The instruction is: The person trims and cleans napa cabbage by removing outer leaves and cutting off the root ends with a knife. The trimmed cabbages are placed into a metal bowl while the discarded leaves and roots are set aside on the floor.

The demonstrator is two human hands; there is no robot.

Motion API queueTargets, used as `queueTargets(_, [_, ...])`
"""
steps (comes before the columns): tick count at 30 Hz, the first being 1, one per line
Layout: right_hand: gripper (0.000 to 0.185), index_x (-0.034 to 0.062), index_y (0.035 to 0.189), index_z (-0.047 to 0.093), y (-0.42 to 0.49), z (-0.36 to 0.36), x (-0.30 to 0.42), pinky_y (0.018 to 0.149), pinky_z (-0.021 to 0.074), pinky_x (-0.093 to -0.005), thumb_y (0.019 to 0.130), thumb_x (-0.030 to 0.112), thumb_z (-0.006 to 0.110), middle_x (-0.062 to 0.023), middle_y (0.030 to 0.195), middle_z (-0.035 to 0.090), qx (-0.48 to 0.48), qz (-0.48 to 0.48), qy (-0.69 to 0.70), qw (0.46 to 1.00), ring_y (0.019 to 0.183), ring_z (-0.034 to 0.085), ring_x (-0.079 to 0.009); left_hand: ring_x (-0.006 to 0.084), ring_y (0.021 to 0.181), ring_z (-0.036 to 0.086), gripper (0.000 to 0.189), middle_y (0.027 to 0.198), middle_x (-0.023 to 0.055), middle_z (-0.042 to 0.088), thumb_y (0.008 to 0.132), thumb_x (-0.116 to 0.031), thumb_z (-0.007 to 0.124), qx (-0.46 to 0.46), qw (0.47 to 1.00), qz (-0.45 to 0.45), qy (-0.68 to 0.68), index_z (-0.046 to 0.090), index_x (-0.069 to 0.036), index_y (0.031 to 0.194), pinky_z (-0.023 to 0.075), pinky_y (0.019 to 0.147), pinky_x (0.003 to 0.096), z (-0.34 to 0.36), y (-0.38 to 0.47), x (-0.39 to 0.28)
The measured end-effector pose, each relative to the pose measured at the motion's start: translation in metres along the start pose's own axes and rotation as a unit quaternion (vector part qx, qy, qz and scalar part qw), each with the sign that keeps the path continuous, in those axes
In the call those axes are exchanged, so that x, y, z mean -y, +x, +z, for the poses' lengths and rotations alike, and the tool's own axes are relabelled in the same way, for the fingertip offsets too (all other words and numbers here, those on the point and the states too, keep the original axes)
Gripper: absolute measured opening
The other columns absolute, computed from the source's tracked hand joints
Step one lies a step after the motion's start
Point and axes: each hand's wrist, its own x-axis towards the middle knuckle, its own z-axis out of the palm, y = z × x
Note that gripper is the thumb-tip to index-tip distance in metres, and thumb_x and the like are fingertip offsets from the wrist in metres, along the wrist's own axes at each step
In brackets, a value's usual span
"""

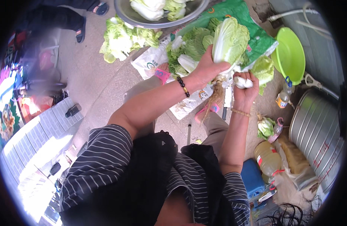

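My left hand (208,69) grips a napa cabbage (231,41) near its base, leafy end away from me. Dangling below the base are long brown roots (215,93). Beside it, my right hand (247,86) is closed on a white cabbage leaf stem (243,82). A green leaf (262,70) shows just behind that hand; whether it belongs to the same piece, I cannot tell. Under the hands, more cabbage greens (194,45) lie on a green and white woven sack (255,31). A knife with a wide blade (227,97) and black handle lies between my hands, lower down.
A metal basin (162,25) holds cabbages at the top, with loose leaves (124,39) beside it. Rightward stand a lime-green basin (292,56), bottles, a jug (268,158) and a ribbed metal drum (314,132). Another person's slippered feet (81,31) are at upper left.
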Motion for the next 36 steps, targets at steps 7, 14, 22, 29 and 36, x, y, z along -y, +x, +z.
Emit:
queueTargets(7, [0.056,-0.0067,0.137,0.042,0.006,-0.045,-0.081,0.092,0.0525,-0.0455,0.089,0.008,0.068,-0.0218,0.118,0.058,-0.081,0.034,-0.534,0.841,0.106,0.062,-0.0366,0.0229,0.127,0.049,0.094,0.136,0.0168,0.049,0.074,-0.02,0.078,0.055,0.98,0.17,0.086,0.025,0.004,0.148,0.038,0.109,0.0375,-0.04,-0.091,-0.069])
queueTargets(14, [0.061,-0.0037,0.141,0.038,0.024,0.035,-0.28,0.094,0.0502,-0.0462,0.09,0.013,0.066,-0.0252,0.121,0.058,0.216,0.021,-0.671,0.709,0.11,0.06,-0.0402,0.0246,0.122,0.055,0.091,0.132,0.0171,0.05,0.074,-0.008,0.078,-0.146,0.972,0.172,0.063,0.021,0.004,0.144,0.0447,0.102,0.0364,-0.103,-0.133,-0.097])
queueTargets(22, [0.074,-0.0004,0.148,0.027,0.141,0.12,-0.485,0.098,0.0471,-0.0478,0.089,0.017,0.068,-0.028,0.127,0.05,0.452,-0.202,-0.678,0.544,0.117,0.054,-0.045,0.0251,0.128,0.05,0.104,0.141,0.0168,0.043,0.073,-0.016,0.087,-0.196,0.957,0.18,0.115,0.02,0.002,0.149,0.0422,0.105,0.0378,-0.148,-0.11,-0.109])
queueTargets(29, [0.092,-0.0078,0.151,0.026,0.221,0.056,-0.517,0.118,0.0288,-0.0496,0.092,0.053,0.061,-0.0332,0.153,0.031,0.33,-0.179,-0.824,0.424,0.142,0.034,-0.0464,0.0299,0.125,0.051,0.095,0.137,0.0177,0.048,0.073,-0.015,0.09,-0.246,0.905,0.271,0.215,0.033,0.001,0.147,0.0416,0.103,0.0378,-0.174,-0.083,-0.132])
queueTargets(36, [0.089,-0.0074,0.148,0.032,0.209,0.061,-0.507,0.118,0.0279,-0.0491,0.093,0.058,0.057,-0.0318,0.152,0.036,0.282,-0.135,-0.852,0.42,0.142,0.035,-0.044,0.0263,0.125,0.053,0.097,0.137,0.0179,0.047,0.074,-0.016,0.089,-0.195,0.909,0.258,0.263,0.027,0.003,0.147,0.0432,0.104,0.0371,-0.171,-0.077,-0.13])
